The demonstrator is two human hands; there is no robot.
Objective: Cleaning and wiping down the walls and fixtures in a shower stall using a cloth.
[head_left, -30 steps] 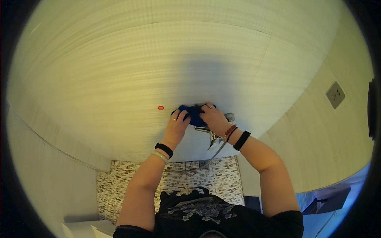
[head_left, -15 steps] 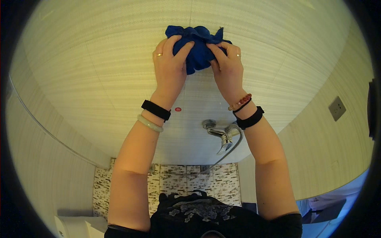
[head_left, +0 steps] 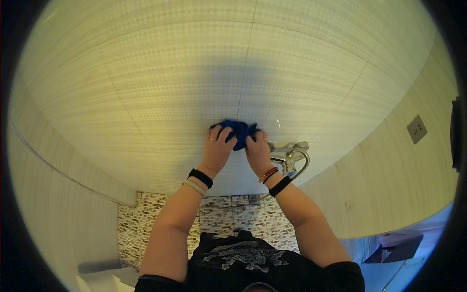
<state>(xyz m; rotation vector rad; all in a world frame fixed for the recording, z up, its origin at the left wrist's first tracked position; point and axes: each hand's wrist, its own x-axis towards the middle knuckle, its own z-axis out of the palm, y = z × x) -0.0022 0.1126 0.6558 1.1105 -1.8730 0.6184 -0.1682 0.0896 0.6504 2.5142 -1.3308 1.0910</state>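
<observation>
Bunched between both hands, a dark blue cloth [head_left: 237,134] is pressed against the pale tiled wall [head_left: 165,82]. My left hand [head_left: 217,147] grips the cloth's left side with its fingers curled over it. On the other side my right hand [head_left: 257,150] pinches the right end, close to the chrome shower mixer tap [head_left: 289,160]. The cloth's underside is hidden against the wall. Part of the tap lies behind my right wrist.
A metal hose loops from the tap behind my right forearm. On the right wall sits a socket plate [head_left: 417,129]. The floor [head_left: 160,209] has a brown and white mosaic pattern. At the lower left stands a white fixture [head_left: 102,281].
Both hands and the cloth have moved down the wall toward me, from high up to about the tap's height. My elbows are more bent. The cloth stays in both hands.
</observation>
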